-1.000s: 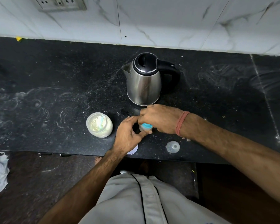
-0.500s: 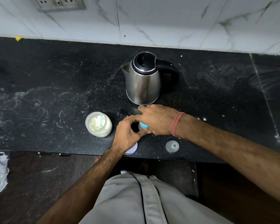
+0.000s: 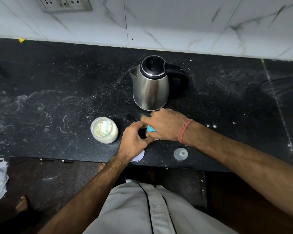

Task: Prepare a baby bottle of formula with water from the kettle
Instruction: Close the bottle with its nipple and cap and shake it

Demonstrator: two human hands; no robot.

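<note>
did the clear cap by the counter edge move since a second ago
No. The clear cap lies in the same place relative to the kettle and the counter's front edge; only the camera shifted slightly.

Kettle (image 3: 150,88) blocks behind hands; jar (image 3: 104,130) left; clear cap (image 3: 180,154) right.

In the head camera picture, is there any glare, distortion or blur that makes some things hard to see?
Head view: the wide lens bends the counter's back edge; soft reflections streak the steel kettle; the upper wall looks slightly blurred; the floor below lies in dim shade; both hands, left hand and right hand, hide most of the bottle.
</note>
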